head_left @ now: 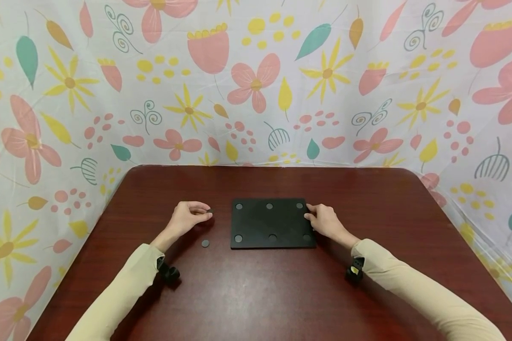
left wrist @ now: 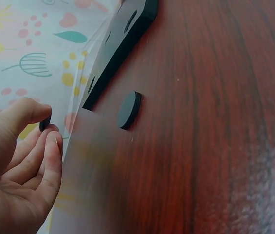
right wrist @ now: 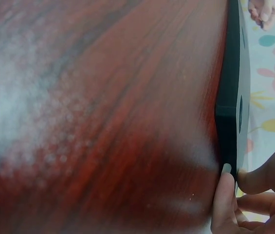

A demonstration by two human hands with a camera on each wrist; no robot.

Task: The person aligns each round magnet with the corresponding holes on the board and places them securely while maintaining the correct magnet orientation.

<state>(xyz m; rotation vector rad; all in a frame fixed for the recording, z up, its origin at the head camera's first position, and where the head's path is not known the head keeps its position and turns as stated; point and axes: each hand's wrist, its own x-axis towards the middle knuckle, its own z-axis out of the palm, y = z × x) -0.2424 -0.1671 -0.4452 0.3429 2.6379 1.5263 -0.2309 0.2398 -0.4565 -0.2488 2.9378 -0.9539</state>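
Between thumb and fingertips, my left hand [head_left: 187,219] pinches a small dark disc [left wrist: 45,122], held up to the left of a flat black board [head_left: 269,225]. A second disc [head_left: 205,243], grey on its face, lies on the table just below that hand. Round spots line the board in two rows; several look grey, while the lower middle spot [head_left: 272,237] and the lower right one look dark. At the board's right edge, my right hand [head_left: 325,221] grips it, thumb over the top and a fingertip against the side wall in the right wrist view.
The board lies flat on a dark red-brown wooden table [head_left: 247,293] with rounded far corners. A flower-printed cloth [head_left: 256,128] hangs behind and along both sides. Each wrist wears a small black camera.
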